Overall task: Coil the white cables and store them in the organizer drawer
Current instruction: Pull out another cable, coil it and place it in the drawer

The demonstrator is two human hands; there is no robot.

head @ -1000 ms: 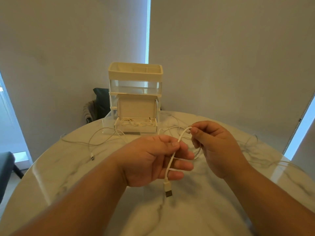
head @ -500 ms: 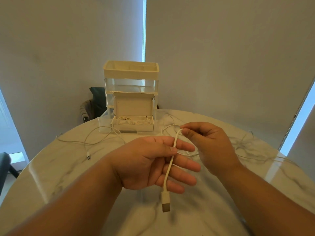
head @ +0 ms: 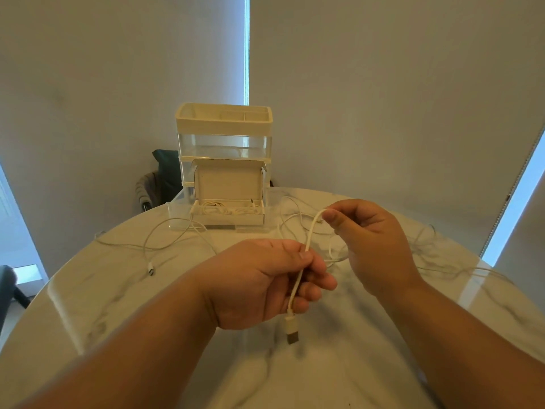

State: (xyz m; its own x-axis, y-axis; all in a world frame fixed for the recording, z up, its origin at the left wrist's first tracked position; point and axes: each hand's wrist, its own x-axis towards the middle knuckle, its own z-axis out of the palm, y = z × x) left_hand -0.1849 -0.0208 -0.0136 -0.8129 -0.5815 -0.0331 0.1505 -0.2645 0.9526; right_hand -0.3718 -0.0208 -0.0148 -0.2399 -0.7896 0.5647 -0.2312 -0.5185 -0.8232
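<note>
A white USB cable (head: 308,240) runs between both hands above the marble table. My left hand (head: 265,281) pinches it between thumb and fingers, and its USB plug (head: 291,330) hangs just below that hand. My right hand (head: 368,240) pinches the cable higher up, where it bends over the fingertips. The rest of the cable trails off behind my right hand. The white and clear organizer (head: 224,137) stands at the table's far edge, its bottom drawer (head: 177,214) pulled out. In the drawer sits an open white box (head: 227,212) holding coiled white cables.
Another loose white cable (head: 153,246) lies on the table (head: 132,305) to the left, its plug near the left rim. More thin white cables (head: 427,246) are spread to the right. A dark chair (head: 159,184) stands behind the table.
My left fingers have curled tighter around the cable. My right hand has lifted its pinch slightly up and to the right, straightening the stretch between the hands.
</note>
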